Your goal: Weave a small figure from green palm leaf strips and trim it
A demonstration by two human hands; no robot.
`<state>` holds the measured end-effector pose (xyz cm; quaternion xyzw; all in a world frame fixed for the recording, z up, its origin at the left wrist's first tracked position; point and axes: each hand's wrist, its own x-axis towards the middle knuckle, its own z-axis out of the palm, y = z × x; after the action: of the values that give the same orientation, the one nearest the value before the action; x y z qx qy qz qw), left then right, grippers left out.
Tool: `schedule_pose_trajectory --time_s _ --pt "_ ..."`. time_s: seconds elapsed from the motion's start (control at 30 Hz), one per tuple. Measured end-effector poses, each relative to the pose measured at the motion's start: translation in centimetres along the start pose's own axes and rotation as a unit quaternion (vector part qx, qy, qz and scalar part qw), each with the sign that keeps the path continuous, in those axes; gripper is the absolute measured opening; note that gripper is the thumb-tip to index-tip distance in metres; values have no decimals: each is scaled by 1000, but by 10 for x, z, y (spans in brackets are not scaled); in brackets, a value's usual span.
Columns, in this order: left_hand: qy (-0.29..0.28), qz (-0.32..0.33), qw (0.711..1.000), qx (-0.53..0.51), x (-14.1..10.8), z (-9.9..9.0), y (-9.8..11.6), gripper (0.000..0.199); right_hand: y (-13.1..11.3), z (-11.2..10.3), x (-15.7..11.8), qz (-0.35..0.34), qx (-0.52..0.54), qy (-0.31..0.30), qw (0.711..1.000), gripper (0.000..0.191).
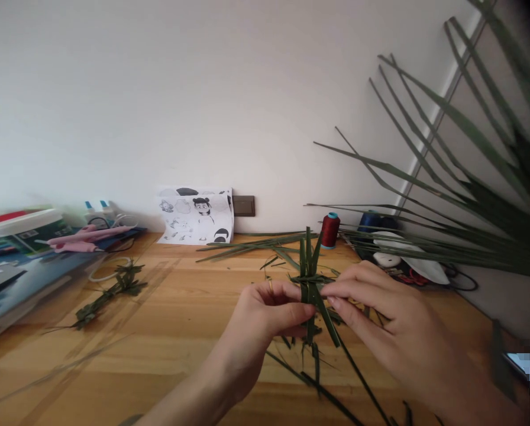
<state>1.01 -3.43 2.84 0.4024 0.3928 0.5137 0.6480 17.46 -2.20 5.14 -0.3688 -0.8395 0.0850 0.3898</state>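
1. The leaf bundle [308, 291] is held up over the table [180, 319] — clamped between the left hand's [265, 313] thumb and fingers.
2. Now its right side is pinched by the right hand's [389, 319] fingertips, just beside the left's.
3. At the back edge, a red spool [330, 231] is stood.
4. Toward the left edge, a leaf figure [109, 294] is laid.
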Motion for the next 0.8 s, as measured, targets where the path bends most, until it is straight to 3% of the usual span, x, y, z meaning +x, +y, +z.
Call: schedule_pose_trajectory --time_s 0.2,0.8 --pt "-21 4 999 45 3 -2 1 11 0 0 0 -70 -35 25 997 18" --pt "-12 19 996 87 3 -2 1 7 -2 5 -7 -156 -137 40 977 20"
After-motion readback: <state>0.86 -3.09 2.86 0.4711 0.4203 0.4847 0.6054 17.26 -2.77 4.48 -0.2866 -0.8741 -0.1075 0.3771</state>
